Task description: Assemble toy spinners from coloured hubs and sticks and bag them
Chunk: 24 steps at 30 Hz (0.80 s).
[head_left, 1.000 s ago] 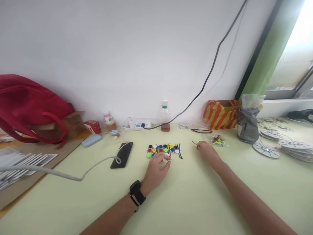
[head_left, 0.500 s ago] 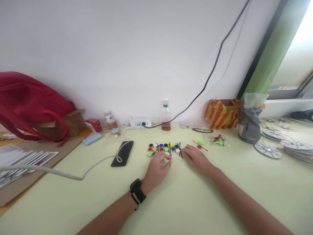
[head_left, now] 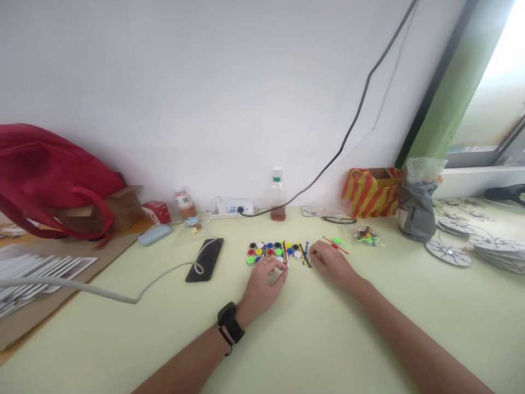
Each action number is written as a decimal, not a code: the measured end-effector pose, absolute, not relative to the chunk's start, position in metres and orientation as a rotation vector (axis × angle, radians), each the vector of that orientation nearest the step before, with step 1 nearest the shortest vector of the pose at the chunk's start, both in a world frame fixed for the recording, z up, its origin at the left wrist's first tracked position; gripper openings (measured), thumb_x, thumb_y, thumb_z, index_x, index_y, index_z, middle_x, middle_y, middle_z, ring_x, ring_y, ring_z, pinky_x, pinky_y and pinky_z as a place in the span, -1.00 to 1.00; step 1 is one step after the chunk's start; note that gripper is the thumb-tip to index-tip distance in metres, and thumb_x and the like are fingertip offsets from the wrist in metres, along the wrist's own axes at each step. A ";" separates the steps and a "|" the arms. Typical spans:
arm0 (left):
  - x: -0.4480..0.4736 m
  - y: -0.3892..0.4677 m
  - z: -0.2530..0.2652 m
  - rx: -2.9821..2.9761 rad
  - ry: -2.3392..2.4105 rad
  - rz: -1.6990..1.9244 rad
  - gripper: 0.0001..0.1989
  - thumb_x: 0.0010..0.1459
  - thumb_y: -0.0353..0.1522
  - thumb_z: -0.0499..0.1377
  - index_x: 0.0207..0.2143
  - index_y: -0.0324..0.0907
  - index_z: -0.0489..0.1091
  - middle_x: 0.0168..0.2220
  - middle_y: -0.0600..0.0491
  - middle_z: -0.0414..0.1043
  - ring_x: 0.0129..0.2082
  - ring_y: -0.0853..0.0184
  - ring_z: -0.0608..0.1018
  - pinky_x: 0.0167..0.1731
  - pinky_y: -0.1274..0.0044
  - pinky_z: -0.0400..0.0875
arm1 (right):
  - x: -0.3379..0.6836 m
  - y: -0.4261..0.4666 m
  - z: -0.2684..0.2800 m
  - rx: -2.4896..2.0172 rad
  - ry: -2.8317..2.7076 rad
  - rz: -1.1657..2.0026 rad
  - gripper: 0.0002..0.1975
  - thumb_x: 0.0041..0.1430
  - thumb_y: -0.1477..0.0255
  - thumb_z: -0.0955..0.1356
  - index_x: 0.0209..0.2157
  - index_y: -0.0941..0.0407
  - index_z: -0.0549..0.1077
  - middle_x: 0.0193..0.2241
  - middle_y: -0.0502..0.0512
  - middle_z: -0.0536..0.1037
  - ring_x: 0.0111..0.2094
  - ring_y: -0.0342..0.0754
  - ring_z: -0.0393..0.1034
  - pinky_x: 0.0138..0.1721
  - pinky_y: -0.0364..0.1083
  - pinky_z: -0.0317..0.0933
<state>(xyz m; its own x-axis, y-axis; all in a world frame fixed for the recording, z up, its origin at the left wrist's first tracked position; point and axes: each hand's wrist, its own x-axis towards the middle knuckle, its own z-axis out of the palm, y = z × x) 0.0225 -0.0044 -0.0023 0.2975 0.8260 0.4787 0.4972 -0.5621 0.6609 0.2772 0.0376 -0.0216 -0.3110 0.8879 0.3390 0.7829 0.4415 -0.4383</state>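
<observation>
Small round pieces in several colours [head_left: 253,253] lie in rows on the table, with thin coloured plastic sticks [head_left: 286,250] among them. My left hand [head_left: 266,280] rests at their near edge, thumb and forefinger tips brought together; whatever sits between them is too small to make out. Just right of a loose group of blue, yellow and black sticks [head_left: 305,256] is my right hand [head_left: 331,264]. Its fingers are bent and held together, and the tips hide anything they hold. Beyond that hand lie a red arrow-shaped stick [head_left: 341,249] and a green round piece [head_left: 336,241].
A black phone [head_left: 207,260] with a grey cable [head_left: 164,278] lies to the left. Behind stand a bottle [head_left: 278,197] and a power strip [head_left: 232,210]. At right are a small bag of pieces [head_left: 367,235], glasses [head_left: 339,220], a striped bag [head_left: 371,191] and stacked white discs [head_left: 498,251].
My right hand has shifted slightly right, away from the sticks, uncovering more of them. The black stick now lies more slanted. My left hand has barely moved.
</observation>
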 end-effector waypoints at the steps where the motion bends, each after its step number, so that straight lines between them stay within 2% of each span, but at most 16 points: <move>1: 0.023 -0.005 -0.002 2.184 1.187 1.159 -0.88 0.21 -0.48 0.20 -0.30 -0.08 0.49 -0.27 0.07 0.57 -0.21 0.21 0.52 -0.12 0.35 0.38 | 0.278 0.037 -0.020 -1.409 -2.155 0.238 -0.86 0.31 0.52 0.20 -0.30 0.07 0.35 -0.28 0.08 0.50 -0.21 0.00 0.40 -0.19 -0.07 0.20; 6: 0.023 -0.005 0.000 2.187 1.178 1.164 -0.87 0.21 -0.48 0.19 -0.32 -0.07 0.49 -0.28 0.06 0.57 -0.22 0.20 0.52 -0.11 0.34 0.39 | 0.282 0.037 -0.015 -1.500 -2.030 0.185 -0.85 0.33 0.48 0.15 -0.33 0.06 0.28 -0.33 0.09 0.48 -0.32 0.00 0.36 -0.31 -0.08 0.15; 10: 0.023 -0.006 0.001 2.184 1.174 1.165 -0.87 0.19 -0.48 0.20 -0.32 -0.07 0.49 -0.29 0.06 0.57 -0.23 0.20 0.53 -0.13 0.35 0.40 | 0.281 0.039 -0.017 -1.477 -1.898 0.349 -0.90 0.26 0.46 0.19 -0.37 0.04 0.22 -0.43 0.01 0.46 -0.41 -0.03 0.36 -0.37 -0.10 0.15; 13: 0.023 -0.006 0.001 2.191 1.169 1.168 -0.87 0.20 -0.48 0.20 -0.32 -0.07 0.49 -0.28 0.06 0.58 -0.22 0.20 0.53 -0.13 0.35 0.40 | 0.278 0.038 -0.018 -1.417 -1.879 0.458 -0.95 0.19 0.48 0.22 -0.35 0.05 0.26 -0.44 0.00 0.46 -0.42 -0.04 0.38 -0.39 -0.12 0.17; 17: 0.023 -0.006 0.000 2.193 1.163 1.168 -0.86 0.20 -0.49 0.19 -0.31 -0.07 0.49 -0.27 0.06 0.57 -0.21 0.20 0.53 -0.14 0.36 0.39 | 0.273 0.035 -0.022 -1.368 -1.981 0.416 -0.78 0.24 0.49 0.18 -0.13 0.06 0.37 -0.23 0.10 0.54 -0.26 0.00 0.41 -0.24 -0.07 0.26; 20: 0.023 -0.005 -0.001 2.197 1.164 1.166 -0.86 0.20 -0.49 0.19 -0.31 -0.07 0.49 -0.27 0.07 0.57 -0.21 0.21 0.53 -0.12 0.35 0.39 | 0.269 0.035 -0.028 -1.471 -1.996 0.368 -0.70 0.33 0.41 0.18 0.05 0.06 0.36 -0.05 0.17 0.54 -0.15 0.04 0.45 -0.14 -0.03 0.27; 24: 0.023 -0.006 0.000 2.201 1.174 1.163 -0.87 0.21 -0.48 0.20 -0.31 -0.07 0.49 -0.27 0.06 0.57 -0.21 0.20 0.53 -0.10 0.33 0.40 | 0.267 0.039 -0.034 -1.553 -2.032 0.297 -0.69 0.37 0.38 0.19 0.06 0.07 0.43 0.01 0.17 0.56 -0.09 0.05 0.48 -0.11 -0.03 0.26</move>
<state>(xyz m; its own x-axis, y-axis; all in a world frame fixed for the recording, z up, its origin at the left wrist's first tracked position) 0.0230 -0.0060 -0.0002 0.3058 0.8172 0.4886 0.4961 -0.5747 0.6508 0.2672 0.0391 -0.0343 -0.1728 0.9395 0.2959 0.8155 0.3049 -0.4920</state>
